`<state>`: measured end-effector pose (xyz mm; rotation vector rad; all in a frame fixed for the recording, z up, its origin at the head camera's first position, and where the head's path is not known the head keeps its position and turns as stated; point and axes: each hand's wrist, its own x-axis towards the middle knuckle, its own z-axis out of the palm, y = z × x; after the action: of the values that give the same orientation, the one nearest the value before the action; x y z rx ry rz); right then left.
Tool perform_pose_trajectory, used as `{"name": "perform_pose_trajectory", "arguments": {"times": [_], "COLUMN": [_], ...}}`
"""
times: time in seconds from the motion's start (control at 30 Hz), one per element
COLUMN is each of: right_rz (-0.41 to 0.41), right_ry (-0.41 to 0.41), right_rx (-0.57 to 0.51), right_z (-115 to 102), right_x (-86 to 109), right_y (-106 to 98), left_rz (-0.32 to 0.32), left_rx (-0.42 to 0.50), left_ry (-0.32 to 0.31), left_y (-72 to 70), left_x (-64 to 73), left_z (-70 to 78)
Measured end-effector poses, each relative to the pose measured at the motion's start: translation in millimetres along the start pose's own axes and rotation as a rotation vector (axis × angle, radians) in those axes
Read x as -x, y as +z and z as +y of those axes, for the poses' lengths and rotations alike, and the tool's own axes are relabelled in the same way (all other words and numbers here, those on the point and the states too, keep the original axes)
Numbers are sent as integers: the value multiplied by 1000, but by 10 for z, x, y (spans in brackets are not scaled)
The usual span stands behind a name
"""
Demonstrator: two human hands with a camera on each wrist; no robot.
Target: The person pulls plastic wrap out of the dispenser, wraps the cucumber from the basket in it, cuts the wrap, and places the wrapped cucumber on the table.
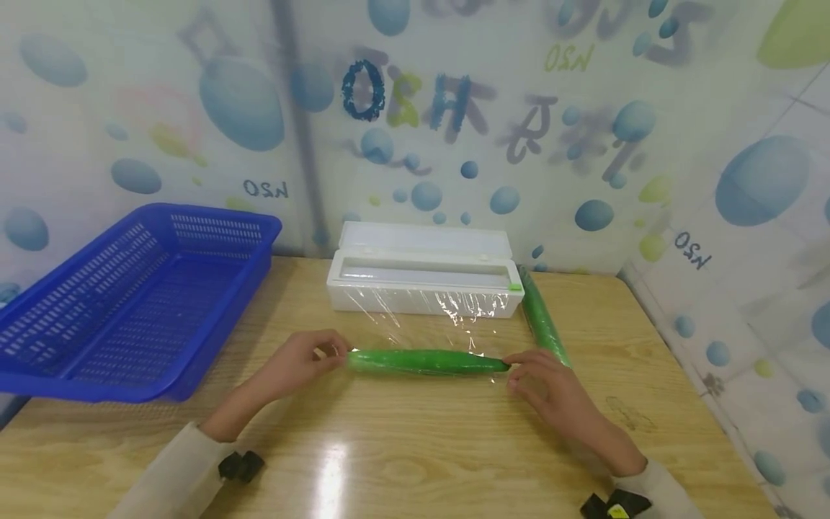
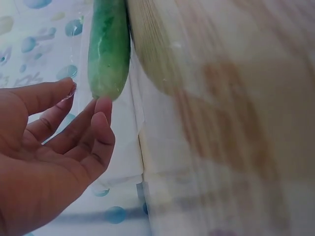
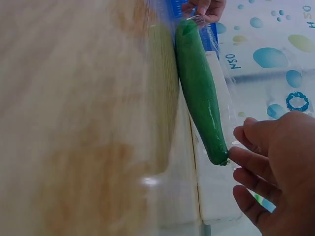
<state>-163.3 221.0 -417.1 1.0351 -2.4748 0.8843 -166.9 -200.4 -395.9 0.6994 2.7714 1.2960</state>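
A long green cucumber (image 1: pixel 424 362) lies crosswise above the table, under clear cling film (image 1: pixel 428 328) that stretches back to the white film box (image 1: pixel 424 299). At its left, paler end is my left hand (image 1: pixel 305 362); thumb and forefinger pinch a gathered bit of film, and other fingertips reach the cucumber's tip in the left wrist view. My right hand (image 1: pixel 558 393) is at the dark stem end. One fingertip meets the stem tip, while thumb and forefinger come together on the film's edge in the right wrist view (image 3: pixel 275 162).
The film box stands against the wall with its lid raised and a small green piece (image 1: pixel 515 287) at its front right. Another film-wrapped cucumber (image 1: pixel 543 317) lies right of the box. A blue plastic basket (image 1: pixel 253 288) occupies the table's left side.
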Motion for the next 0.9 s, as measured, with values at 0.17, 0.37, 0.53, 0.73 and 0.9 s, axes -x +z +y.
{"name": "perform_pose_trajectory", "arguments": {"times": [0.17, 0.37, 0.53, 0.73, 0.9], "right_rz": [16, 27, 6, 9, 23], "right_ry": [36, 88, 163, 226, 200], "right_rx": [3, 46, 34, 8, -29], "right_z": [0, 9, 16, 40, 63], "right_x": [-58, -131, -189, -236, -253], "right_y": [-1, 16, 36, 58, 71], "left_rz": [17, 67, 90, 90, 65], "left_rx": [-27, -79, -84, -46, 14], "left_ry": [0, -7, -21, -30, -69], "left_y": [22, 57, 69, 47, 24], "left_x": [-31, -76, -104, -127, -154], "left_z": [-6, -20, -20, -8, -28]}}
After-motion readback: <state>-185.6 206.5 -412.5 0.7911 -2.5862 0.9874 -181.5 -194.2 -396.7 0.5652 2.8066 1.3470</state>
